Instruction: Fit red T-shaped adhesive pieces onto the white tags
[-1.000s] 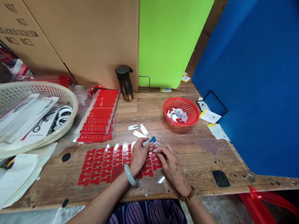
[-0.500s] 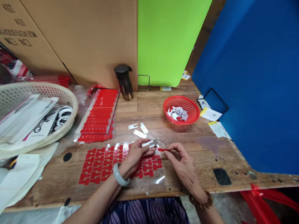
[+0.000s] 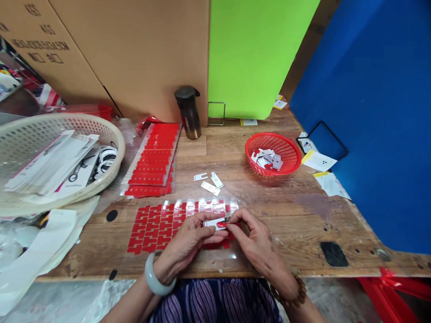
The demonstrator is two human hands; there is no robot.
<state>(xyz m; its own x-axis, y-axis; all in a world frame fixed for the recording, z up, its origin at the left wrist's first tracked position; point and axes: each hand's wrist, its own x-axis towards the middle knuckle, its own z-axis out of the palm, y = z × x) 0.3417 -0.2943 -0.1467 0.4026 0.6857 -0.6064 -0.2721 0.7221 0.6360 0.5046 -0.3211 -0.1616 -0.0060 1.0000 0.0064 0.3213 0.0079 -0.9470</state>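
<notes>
My left hand [image 3: 189, 242] pinches a small metal plate [image 3: 214, 223] just above a clear sheet of red T-shaped stickers [image 3: 158, 223]. My right hand [image 3: 253, 240] meets it from the right, fingertips pressed on a red sticker [image 3: 222, 224] that lies on the plate. Both hands hover near the table's front edge. Three more metal plates [image 3: 210, 181] lie loose on the wood behind the sheet. A red basket [image 3: 286, 148] farther back holds several plates with red on them.
A stack of red sticker sheets [image 3: 152, 160] lies left of centre, a large cream basket [image 3: 115, 137] of packaged goods beyond it. A dark flask [image 3: 188, 112] stands by cardboard and green panels. A blue panel [image 3: 384, 117] walls the right; papers [image 3: 318, 162] lie at its foot.
My right hand lifted a red sticker off the sheet, carried it to the plate in my left hand and now presses it there. Both hands drew closer to the front edge.
</notes>
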